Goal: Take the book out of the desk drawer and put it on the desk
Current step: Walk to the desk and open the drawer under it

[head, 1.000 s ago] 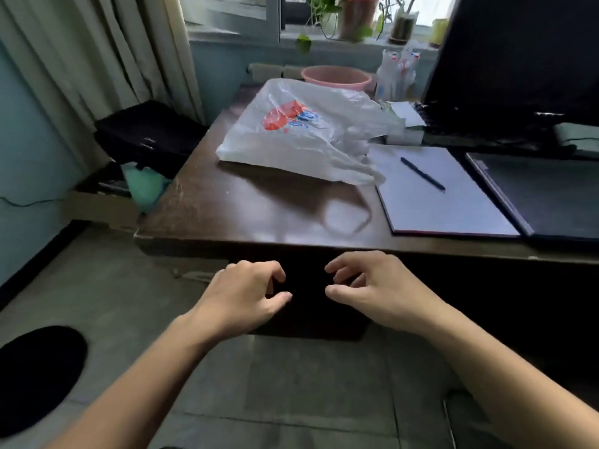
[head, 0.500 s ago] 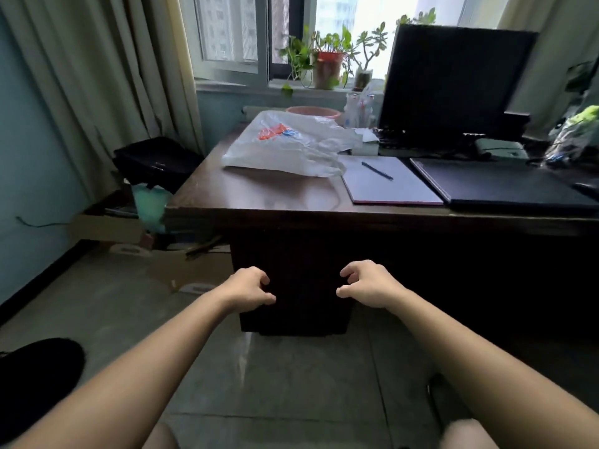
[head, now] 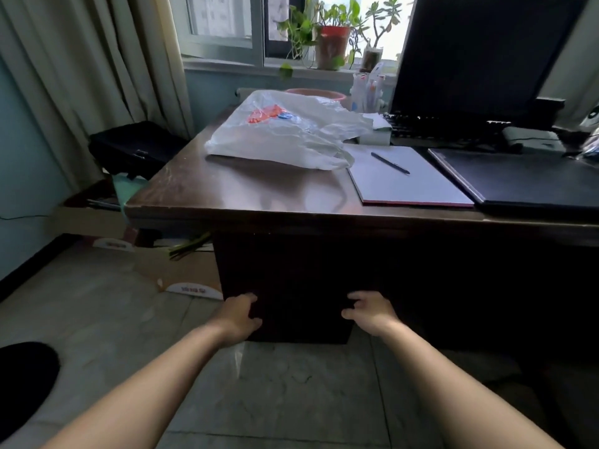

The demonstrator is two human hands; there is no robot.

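Note:
The dark wooden desk [head: 246, 196] has a dark drawer unit [head: 291, 273] under its left end. The front is in deep shadow, so I cannot make out drawer lines, and no drawer stands open. The book is not in sight. My left hand [head: 241, 314] curls its fingers and thumb around the left edge of the unit's lower front. My right hand [head: 369, 311] grips the right edge at the same height.
On the desk lie a white plastic bag [head: 285, 134], an open notebook [head: 405, 179] with a pen [head: 390, 163], a black pad [head: 525, 179], a keyboard and a monitor [head: 479, 53]. Cardboard boxes [head: 181, 270] and a black bag [head: 136, 147] sit left of the desk.
Both arms have stretched forward and down, and the hands have gone from hovering in front of the drawer unit to holding the two side edges of its lower front. The view has pulled back.

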